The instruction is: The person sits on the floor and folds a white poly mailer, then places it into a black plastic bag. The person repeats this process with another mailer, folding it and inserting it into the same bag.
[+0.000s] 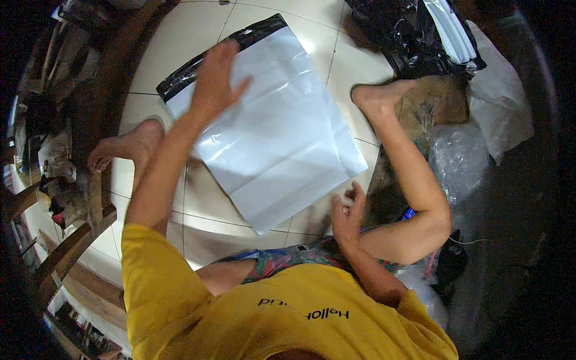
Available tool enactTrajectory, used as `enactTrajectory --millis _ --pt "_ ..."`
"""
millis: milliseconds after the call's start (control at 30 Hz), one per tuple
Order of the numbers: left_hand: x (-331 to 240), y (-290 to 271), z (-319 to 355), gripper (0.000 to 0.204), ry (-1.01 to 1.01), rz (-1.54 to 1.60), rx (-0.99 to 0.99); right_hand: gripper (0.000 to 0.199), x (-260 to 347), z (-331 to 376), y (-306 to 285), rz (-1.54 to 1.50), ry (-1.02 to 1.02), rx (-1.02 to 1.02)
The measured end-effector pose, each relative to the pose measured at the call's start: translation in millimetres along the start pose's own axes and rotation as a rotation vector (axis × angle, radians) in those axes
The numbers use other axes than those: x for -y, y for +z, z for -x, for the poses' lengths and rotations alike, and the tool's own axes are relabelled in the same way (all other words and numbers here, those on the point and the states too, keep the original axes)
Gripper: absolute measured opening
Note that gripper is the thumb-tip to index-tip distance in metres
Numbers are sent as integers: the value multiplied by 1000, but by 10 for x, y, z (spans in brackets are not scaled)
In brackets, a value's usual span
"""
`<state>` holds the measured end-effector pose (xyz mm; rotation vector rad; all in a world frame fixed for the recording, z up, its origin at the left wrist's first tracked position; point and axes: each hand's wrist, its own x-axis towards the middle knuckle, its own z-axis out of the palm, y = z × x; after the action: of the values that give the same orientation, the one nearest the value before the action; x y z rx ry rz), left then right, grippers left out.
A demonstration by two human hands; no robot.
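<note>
A large white plastic mailing bag point(282, 126) lies flat and slanted on the tiled floor between my legs. Its far edge carries a black strip point(264, 31). My left hand point(217, 87) is stretched out over the bag's far left part, thumb apart, fingertips at the black strip. Those fingers are slightly blurred, and I cannot tell whether they press on the plastic. Just off the bag's near right corner is my right hand point(349, 219), fingers loosely bent and apart, with nothing in it.
Black plastic packaging point(399, 36) with a stack of white sheets point(453, 33) sits at the far right. Clear plastic wrap point(459, 156) and a brown package point(441, 102) lie beside my right leg. Wooden slats point(75, 246) stand along the left.
</note>
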<state>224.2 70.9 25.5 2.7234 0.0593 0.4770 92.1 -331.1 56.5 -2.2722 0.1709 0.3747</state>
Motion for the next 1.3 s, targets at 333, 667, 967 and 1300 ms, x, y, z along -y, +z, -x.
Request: enactTrajectory --millis 333,667,967,1300 --pt "-1810 3 2076 87 227 140 646 75 -43 -852 402 717 -869 367" --pt "-1761 181 2154 83 239 24 893 79 312 -563 679 555 -1040 422" --pt "-1750 204 2315 90 238 -14 782 85 -27 -979 475 688 -866 422" --pt "-1690 220 2333 92 222 103 665 92 -177 -1266 134 761 -786 194"
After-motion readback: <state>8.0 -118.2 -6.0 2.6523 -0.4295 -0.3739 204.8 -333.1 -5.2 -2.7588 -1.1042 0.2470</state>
